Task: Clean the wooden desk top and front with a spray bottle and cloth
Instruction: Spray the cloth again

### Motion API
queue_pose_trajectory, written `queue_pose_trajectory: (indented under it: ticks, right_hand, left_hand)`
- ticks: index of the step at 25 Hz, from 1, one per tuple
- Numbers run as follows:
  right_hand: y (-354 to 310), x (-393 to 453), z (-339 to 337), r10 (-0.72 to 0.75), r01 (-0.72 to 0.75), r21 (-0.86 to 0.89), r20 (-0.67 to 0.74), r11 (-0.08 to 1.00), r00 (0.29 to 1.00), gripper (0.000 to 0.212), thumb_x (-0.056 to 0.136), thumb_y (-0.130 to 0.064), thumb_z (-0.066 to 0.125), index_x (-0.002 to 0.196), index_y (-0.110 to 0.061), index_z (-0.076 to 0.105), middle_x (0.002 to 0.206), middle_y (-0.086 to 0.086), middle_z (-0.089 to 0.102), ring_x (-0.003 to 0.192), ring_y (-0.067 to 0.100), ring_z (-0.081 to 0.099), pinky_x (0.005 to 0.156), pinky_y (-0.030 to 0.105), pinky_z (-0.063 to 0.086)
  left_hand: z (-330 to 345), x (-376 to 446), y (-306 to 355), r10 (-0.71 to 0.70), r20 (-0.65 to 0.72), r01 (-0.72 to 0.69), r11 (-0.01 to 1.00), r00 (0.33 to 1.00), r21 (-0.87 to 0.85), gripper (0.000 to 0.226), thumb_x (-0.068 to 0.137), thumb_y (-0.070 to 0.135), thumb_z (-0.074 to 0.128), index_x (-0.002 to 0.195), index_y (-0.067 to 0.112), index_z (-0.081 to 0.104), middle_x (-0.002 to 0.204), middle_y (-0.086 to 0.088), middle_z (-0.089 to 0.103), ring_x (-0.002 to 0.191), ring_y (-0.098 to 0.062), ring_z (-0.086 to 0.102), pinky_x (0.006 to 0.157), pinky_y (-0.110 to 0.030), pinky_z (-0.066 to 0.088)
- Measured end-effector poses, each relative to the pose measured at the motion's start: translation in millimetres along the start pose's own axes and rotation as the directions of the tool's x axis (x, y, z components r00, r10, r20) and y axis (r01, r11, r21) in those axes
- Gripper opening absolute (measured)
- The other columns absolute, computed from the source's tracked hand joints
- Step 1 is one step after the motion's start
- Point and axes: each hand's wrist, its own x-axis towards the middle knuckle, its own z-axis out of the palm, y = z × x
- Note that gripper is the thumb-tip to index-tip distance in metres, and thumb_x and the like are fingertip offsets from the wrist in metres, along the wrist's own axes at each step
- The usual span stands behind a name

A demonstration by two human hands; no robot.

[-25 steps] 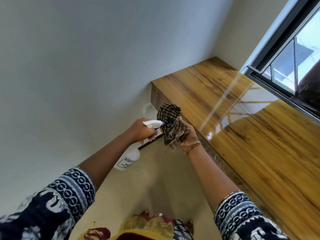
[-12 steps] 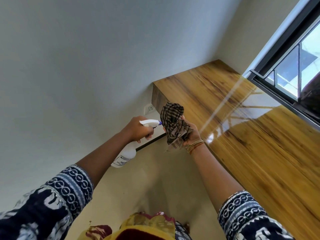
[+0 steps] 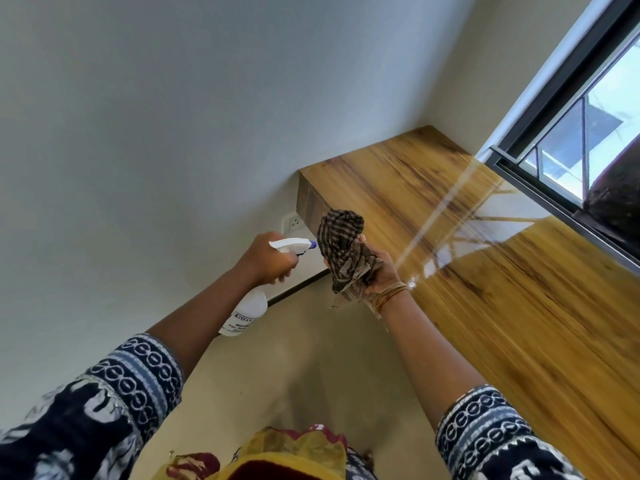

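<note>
The cloth (image 3: pixel 341 249) looked soft, light and limp, likely to sag wherever it was not bunched, so a gathered fistful seemed the sound place to take it. It was a checked brown and dark weave, crumpled into a wad, with a loose corner hanging below. The right hand (image 3: pixel 377 271) gripped it from underneath, fingers curled round the bunch, held up in the air just off the front edge of the wooden desk (image 3: pixel 485 271). The spray bottle (image 3: pixel 266 285) was white plastic with a blue nozzle tip, probably light and rigid; the left hand (image 3: pixel 268 263) held its neck, fingers wrapped at the trigger, nozzle aimed at the cloth and almost touching it. The desk top was glossy, reflecting the window (image 3: pixel 588 133) beside it
</note>
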Motion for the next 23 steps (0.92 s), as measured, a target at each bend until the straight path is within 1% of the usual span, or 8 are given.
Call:
queue_pose_trajectory:
  ticks: [2,5,8,10,15,16,19,23]
  right_hand:
    - [-2.0,-0.2,-2.2,-0.002,0.003,0.026,-0.018,1.000,1.000,0.049,0.102,-0.036,0.040,0.108,0.000,0.073,0.112,0.021,0.069,0.094,0.033,0.070,0.099,0.047,0.047]
    - [-5.1,-3.4,-4.8,-0.020,0.021,0.046,-0.032,0.999,0.999,0.049,0.103,-0.036,0.039,0.112,0.000,0.070,0.109,0.022,0.070,0.092,0.034,0.071,0.094,0.047,0.050]
    - [-10.8,-8.5,-11.0,-0.032,0.038,0.098,-0.062,0.995,0.998,0.050,0.104,-0.033,0.034,0.108,0.000,0.071,0.103,0.021,0.072,0.086,0.034,0.072,0.083,0.045,0.058]
    - [-14.5,-12.2,-22.6,-0.048,0.055,0.137,-0.056,0.989,0.997,0.047,0.102,-0.032,0.037,0.112,-0.001,0.070,0.108,0.021,0.070,0.092,0.033,0.071,0.087,0.046,0.058]
    - [-46.1,-25.0,-60.7,-0.127,0.133,0.129,-0.052,0.983,0.991,0.036,0.079,-0.030,0.057,0.077,-0.001,0.078,0.079,0.013,0.074,0.067,0.023,0.073,0.056,0.031,0.059]
    - [-55.5,-25.7,-68.0,-0.131,0.136,0.118,-0.052,0.984,0.990,0.034,0.073,-0.032,0.071,0.082,0.000,0.078,0.083,0.014,0.074,0.072,0.024,0.073,0.060,0.032,0.059]
    - [-85.2,-22.4,-90.0,-0.115,0.114,0.139,-0.002,0.984,0.993,0.074,0.048,-0.030,0.095,0.112,0.000,0.072,0.116,0.021,0.068,0.098,0.035,0.070,0.080,0.045,0.059]
    - [-123.4,-17.1,-104.7,-0.147,0.138,0.144,0.059,0.980,0.987,0.074,0.040,-0.024,0.097,0.106,0.001,0.074,0.111,0.023,0.070,0.093,0.037,0.071,0.077,0.046,0.060]
  left_hand:
    - [-2.9,0.8,-2.5,0.040,0.014,-0.039,0.999,0.999,-0.038,0.011,0.080,0.004,0.059,0.074,0.003,0.068,0.065,-0.011,0.070,0.061,-0.023,0.070,0.043,-0.026,0.048]
    - [-2.5,4.1,-5.0,0.081,0.018,-0.079,0.990,0.997,-0.114,0.014,0.082,0.011,0.057,0.082,0.008,0.071,0.078,-0.008,0.073,0.077,-0.019,0.072,0.043,-0.026,0.048]
    - [3.8,14.5,1.1,0.106,-0.027,-0.110,0.975,0.994,-0.192,0.020,0.079,0.016,0.055,0.085,0.012,0.074,0.086,-0.004,0.074,0.082,-0.014,0.071,0.047,-0.026,0.050]
    - [9.6,25.4,12.4,0.109,-0.040,-0.115,0.959,0.993,-0.260,0.020,0.081,0.010,0.055,0.087,0.016,0.073,0.087,0.001,0.075,0.082,-0.010,0.071,0.051,-0.027,0.051]
    - [27.0,66.6,60.6,0.068,-0.019,-0.068,0.863,0.998,-0.500,0.034,0.070,0.012,0.053,0.099,0.014,0.071,0.101,-0.005,0.075,0.092,-0.020,0.072,0.068,-0.034,0.054]
    - [29.4,76.7,72.5,0.063,-0.001,-0.054,0.840,0.998,-0.540,0.036,0.069,0.011,0.053,0.101,0.012,0.070,0.103,-0.007,0.074,0.094,-0.023,0.071,0.071,-0.035,0.053]
    - [36.4,107.2,107.8,0.074,0.035,-0.043,0.833,0.997,-0.552,0.041,0.067,0.010,0.050,0.103,0.011,0.068,0.107,-0.007,0.073,0.094,-0.021,0.069,0.073,-0.030,0.051]
    - [47.7,147.3,138.1,0.124,-0.053,-0.132,0.798,0.991,-0.587,0.039,0.072,0.001,0.052,0.106,0.003,0.069,0.107,-0.012,0.071,0.096,-0.020,0.070,0.082,-0.031,0.055]
